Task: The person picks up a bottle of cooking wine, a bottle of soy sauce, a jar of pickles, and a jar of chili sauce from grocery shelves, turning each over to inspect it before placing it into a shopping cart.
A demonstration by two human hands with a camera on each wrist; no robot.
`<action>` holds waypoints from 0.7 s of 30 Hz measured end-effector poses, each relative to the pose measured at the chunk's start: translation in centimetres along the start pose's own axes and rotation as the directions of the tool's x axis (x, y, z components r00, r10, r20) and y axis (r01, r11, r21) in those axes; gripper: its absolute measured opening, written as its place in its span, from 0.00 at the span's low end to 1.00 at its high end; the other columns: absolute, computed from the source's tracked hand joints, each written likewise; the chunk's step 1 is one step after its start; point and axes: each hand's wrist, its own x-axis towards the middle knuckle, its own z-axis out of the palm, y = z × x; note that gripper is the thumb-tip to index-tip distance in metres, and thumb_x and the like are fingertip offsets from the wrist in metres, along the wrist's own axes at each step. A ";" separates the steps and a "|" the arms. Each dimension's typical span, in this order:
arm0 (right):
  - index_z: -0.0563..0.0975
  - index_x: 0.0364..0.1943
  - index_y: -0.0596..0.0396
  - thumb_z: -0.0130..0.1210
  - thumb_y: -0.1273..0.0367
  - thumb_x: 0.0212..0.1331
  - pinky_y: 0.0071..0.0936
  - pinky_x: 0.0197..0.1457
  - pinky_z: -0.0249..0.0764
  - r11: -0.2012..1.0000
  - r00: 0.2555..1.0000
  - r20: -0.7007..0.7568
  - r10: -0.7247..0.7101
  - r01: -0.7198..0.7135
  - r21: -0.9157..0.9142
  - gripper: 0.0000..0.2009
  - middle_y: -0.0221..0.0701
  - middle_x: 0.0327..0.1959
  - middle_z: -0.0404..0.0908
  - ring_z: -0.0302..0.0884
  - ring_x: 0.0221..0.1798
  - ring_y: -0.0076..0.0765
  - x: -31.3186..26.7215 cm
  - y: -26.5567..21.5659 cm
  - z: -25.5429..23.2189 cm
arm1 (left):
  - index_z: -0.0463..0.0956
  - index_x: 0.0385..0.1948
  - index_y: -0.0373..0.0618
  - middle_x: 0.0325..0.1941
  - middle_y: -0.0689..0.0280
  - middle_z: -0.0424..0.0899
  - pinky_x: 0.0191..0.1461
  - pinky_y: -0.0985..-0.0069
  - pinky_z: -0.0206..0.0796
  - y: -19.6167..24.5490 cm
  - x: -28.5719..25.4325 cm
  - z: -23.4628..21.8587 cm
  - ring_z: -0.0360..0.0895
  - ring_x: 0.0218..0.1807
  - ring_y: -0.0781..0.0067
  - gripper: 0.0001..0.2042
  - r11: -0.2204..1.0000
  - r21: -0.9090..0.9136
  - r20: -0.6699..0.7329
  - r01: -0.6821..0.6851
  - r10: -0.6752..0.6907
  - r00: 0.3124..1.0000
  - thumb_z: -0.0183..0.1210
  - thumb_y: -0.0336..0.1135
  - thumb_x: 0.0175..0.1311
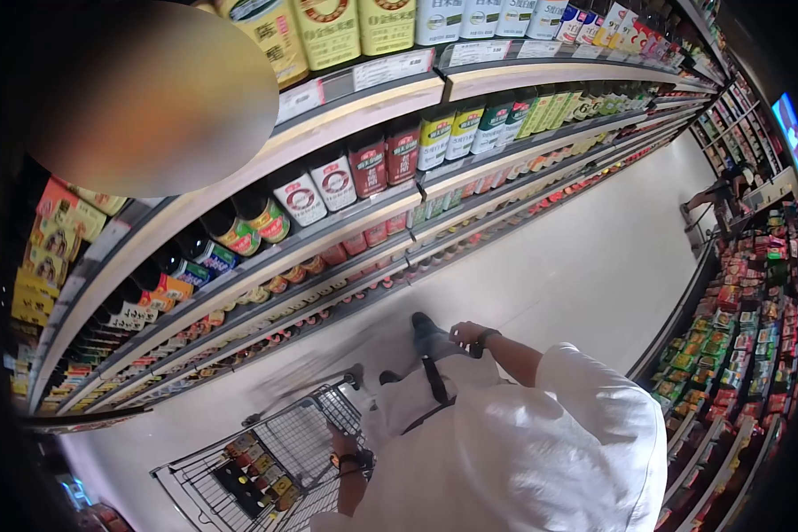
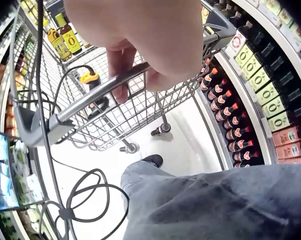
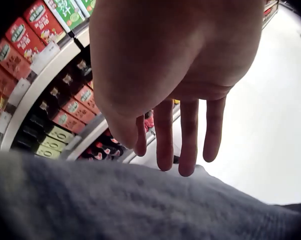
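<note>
My left hand grips the grey handle bar of a wire shopping cart, its fingers curled round the bar in the left wrist view. Bottles with yellow labels stand inside the cart. A yellow-and-black object with a cord shows near the handle. In the right wrist view, my right hand hangs with relaxed fingers pointing down and nothing in them. It is beside my leg, away from the shelves. The head view shows this right hand below the hem of the white shirt.
Long shelves of bottles and cartons run along one side of the aisle. Opposite stands a rack of packaged goods. Pale floor stretches ahead, with another person at the far end. A looped black cable hangs by the cart.
</note>
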 end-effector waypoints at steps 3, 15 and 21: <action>0.80 0.43 0.53 0.54 0.65 0.61 0.26 0.32 0.80 0.990 0.997 0.004 -0.075 0.074 0.124 0.11 0.32 0.33 0.86 0.84 0.30 0.29 1.6 -0.4 -4.7 | 0.49 0.71 0.44 0.51 0.39 0.80 0.57 0.52 0.70 -0.2 2.9 3.0 0.78 0.52 0.35 0.40 0.985 -0.096 -0.066 0.146 -0.153 0.986 0.57 0.31 0.52; 0.74 0.43 0.61 0.47 0.75 0.68 0.17 0.32 0.71 0.465 0.592 -0.637 -0.494 0.798 0.383 0.06 0.30 0.34 0.82 0.79 0.32 0.20 -0.7 -18.7 -24.6 | 0.44 0.74 0.35 0.65 0.38 0.68 0.62 0.64 0.66 1.7 6.7 6.0 0.78 0.50 0.49 0.46 0.761 -0.608 -0.046 0.228 -0.320 0.946 0.54 0.24 0.46; 0.76 0.40 0.65 0.48 0.75 0.67 0.19 0.31 0.72 0.532 0.680 -0.537 -0.499 0.730 0.429 0.07 0.32 0.33 0.83 0.80 0.29 0.23 -0.2 -18.5 -25.3 | 0.47 0.72 0.34 0.60 0.41 0.72 0.62 0.65 0.66 5.9 6.1 5.8 0.77 0.46 0.51 0.42 0.837 -0.529 -0.081 0.141 -0.216 0.973 0.54 0.24 0.50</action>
